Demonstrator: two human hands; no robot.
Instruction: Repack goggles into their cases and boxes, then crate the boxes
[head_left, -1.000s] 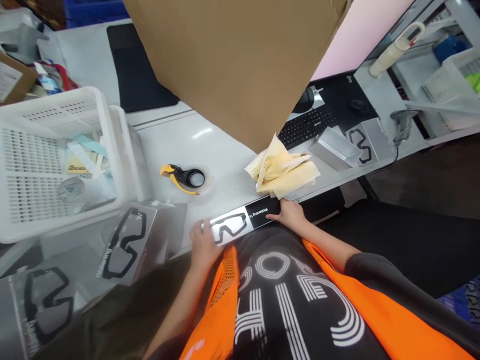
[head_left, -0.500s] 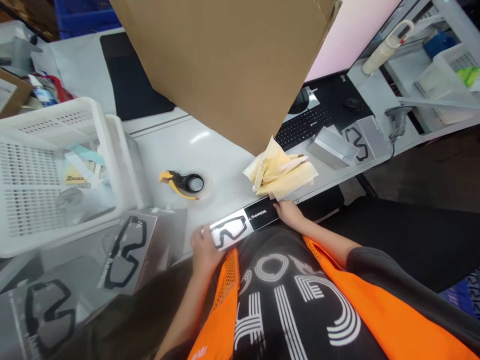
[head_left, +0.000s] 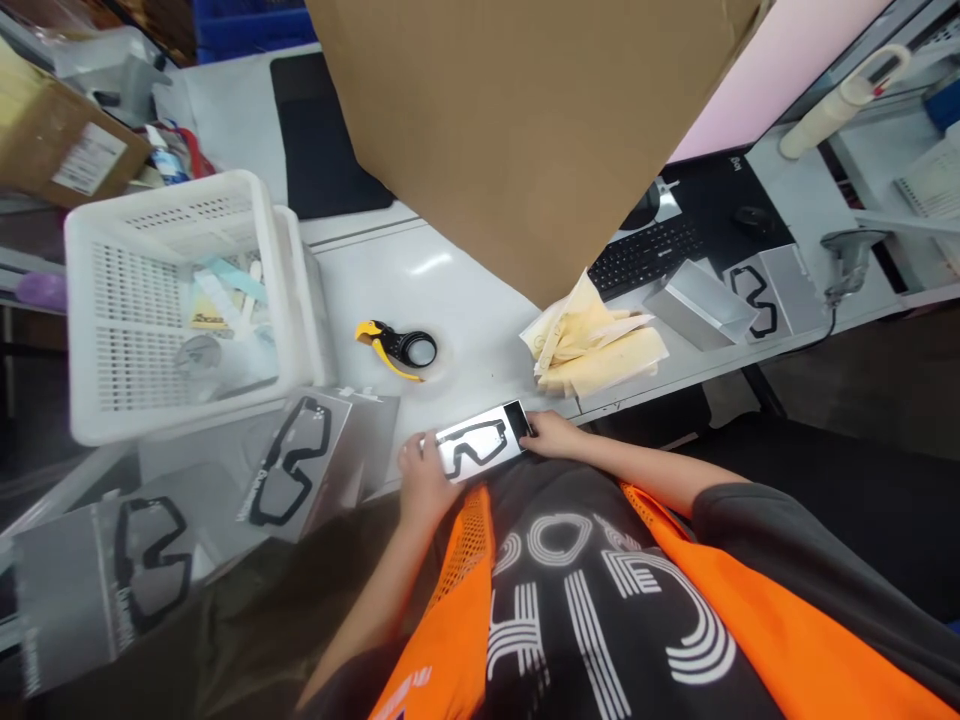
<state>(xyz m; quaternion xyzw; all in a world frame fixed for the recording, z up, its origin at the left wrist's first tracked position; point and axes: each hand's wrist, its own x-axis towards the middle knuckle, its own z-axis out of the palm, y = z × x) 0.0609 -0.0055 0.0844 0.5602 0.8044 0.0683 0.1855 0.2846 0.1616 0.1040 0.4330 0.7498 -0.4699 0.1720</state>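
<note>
A flat silver carton (head_left: pixel 480 447) printed with a black goggles outline lies at the near edge of the white table (head_left: pixel 457 300), close against my body. My left hand (head_left: pixel 421 478) grips its left end with curled fingers. My right hand (head_left: pixel 552 436) holds its right end, at the black strip. Both forearms reach forward over my black and orange shirt. A heap of pale yellow bags (head_left: pixel 596 345) lies just beyond my right hand.
A yellow and black tape dispenser (head_left: pixel 401 348) sits mid-table. A white perforated basket (head_left: pixel 176 300) stands left, with more goggles cartons (head_left: pixel 315 465) in front of it. A large brown cardboard sheet (head_left: pixel 525 130) hangs overhead. Keyboard (head_left: pixel 649 255), silver boxes (head_left: pixel 701 310) and scanner (head_left: pixel 847 255) lie right.
The carton between my hands now looks much shorter than before, with less of the black strip showing. My right hand has moved left towards my left hand. The view has shifted.
</note>
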